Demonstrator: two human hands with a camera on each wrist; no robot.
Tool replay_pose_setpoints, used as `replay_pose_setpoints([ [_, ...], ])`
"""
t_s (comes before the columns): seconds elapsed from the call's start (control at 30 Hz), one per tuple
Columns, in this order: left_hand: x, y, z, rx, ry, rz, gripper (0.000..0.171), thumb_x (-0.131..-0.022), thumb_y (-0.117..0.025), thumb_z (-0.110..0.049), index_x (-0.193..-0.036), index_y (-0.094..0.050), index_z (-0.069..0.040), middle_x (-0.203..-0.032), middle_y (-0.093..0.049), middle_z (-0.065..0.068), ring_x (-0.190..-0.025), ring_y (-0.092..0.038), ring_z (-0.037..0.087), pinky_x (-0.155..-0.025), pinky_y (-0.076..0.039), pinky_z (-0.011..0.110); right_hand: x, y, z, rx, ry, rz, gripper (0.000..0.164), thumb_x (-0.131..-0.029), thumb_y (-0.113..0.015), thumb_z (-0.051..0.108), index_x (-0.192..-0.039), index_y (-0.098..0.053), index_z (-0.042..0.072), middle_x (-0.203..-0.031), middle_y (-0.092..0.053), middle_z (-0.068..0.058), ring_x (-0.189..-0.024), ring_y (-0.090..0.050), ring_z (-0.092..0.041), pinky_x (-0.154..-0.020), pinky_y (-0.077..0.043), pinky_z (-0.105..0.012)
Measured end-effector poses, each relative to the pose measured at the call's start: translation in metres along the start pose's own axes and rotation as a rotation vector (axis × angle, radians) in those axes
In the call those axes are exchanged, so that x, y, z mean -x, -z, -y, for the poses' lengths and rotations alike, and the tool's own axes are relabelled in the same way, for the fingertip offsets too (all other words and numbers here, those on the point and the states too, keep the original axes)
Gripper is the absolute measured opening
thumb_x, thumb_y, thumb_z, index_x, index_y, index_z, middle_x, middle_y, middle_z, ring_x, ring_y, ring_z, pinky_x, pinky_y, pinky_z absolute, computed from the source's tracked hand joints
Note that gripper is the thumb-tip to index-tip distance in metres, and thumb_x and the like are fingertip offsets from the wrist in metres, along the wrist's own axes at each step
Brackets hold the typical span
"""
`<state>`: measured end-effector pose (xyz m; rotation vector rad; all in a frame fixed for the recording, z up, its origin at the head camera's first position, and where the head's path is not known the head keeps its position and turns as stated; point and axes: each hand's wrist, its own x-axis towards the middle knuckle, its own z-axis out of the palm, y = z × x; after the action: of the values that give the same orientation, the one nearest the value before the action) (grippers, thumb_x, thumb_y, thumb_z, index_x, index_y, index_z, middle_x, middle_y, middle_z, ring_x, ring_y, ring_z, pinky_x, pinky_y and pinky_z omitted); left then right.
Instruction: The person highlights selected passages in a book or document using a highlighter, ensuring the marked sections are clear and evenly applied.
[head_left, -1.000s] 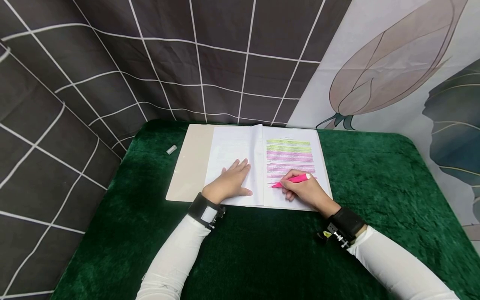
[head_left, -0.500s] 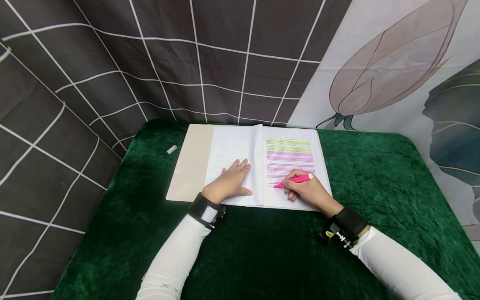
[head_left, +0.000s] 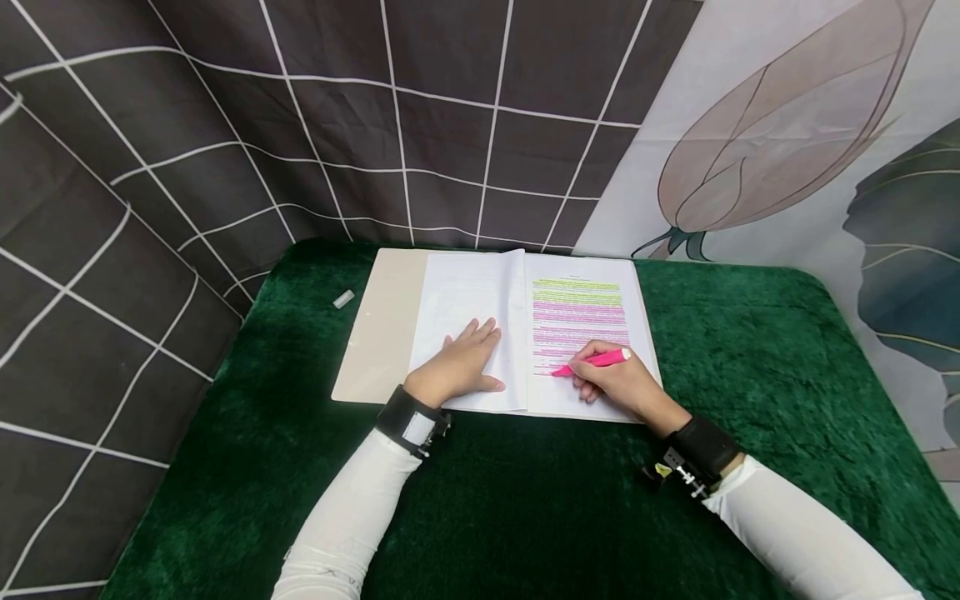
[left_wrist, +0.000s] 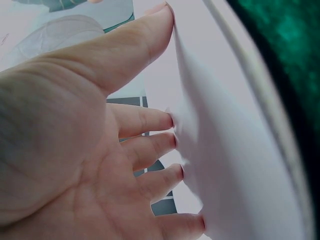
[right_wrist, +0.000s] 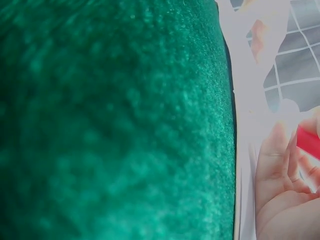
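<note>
An open folder of white pages lies flat, its right page (head_left: pixel 585 287) carrying yellow and pink highlighted lines. My right hand (head_left: pixel 617 385) pinches a pink highlighter (head_left: pixel 609 357), its tip touching a low line of print on that page. In the right wrist view part of the highlighter's pink barrel (right_wrist: pixel 309 142) shows between the fingers. My left hand (head_left: pixel 459 364) rests with fingers spread on the left page (head_left: pixel 461 283). Seen from the left wrist, the fingertips (left_wrist: pixel 165 120) and thumb press against the paper (left_wrist: pixel 235 150).
The folder's beige cover (head_left: pixel 386 325) extends left of the pages. A small whitish block (head_left: pixel 343 299) lies beyond it on the green cloth (head_left: pixel 525 508). Behind the table hangs a dark grid-patterned curtain (head_left: pixel 442 133), beside a leaf-patterned one (head_left: pixel 765 167).
My right hand has slid slightly to the right with the pink highlighter, its tip trailing along the line. The left hand and the folder have stayed put.
</note>
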<state>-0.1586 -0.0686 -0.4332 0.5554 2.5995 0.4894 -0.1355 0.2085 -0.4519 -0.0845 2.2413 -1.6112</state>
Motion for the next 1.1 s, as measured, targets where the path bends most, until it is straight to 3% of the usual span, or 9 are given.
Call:
replay_pose_setpoints([
  [0.53, 0.0000, 0.0011, -0.0001, 0.000, 0.000, -0.001, 0.092, -0.093, -0.076, -0.040, -0.163, -0.028, -0.007, -0.174, -0.013, 0.008, -0.162, -0.006, 0.031, -0.125, -0.017, 0.064, 0.0028, 0.0051, -0.0011, -0.009, -0.004, -0.023, 0.022, -0.100, -0.068, 0.015, -0.104, -0.063, -0.006, -0.078, -0.072, -0.008, -0.059, -0.068, -0.012, -0.058, -0.061, -0.029],
  [1.1, 0.0007, -0.0003, 0.0003, 0.005, -0.007, -0.007, 0.090, -0.093, -0.076, -0.038, -0.163, -0.028, -0.006, -0.174, -0.014, 0.008, -0.162, -0.007, 0.032, -0.125, -0.017, 0.065, 0.0039, 0.0085, -0.0054, -0.005, -0.006, -0.012, 0.030, -0.101, -0.069, 0.020, -0.108, -0.062, -0.008, -0.080, -0.071, -0.011, -0.060, -0.068, -0.012, -0.060, -0.061, -0.029],
])
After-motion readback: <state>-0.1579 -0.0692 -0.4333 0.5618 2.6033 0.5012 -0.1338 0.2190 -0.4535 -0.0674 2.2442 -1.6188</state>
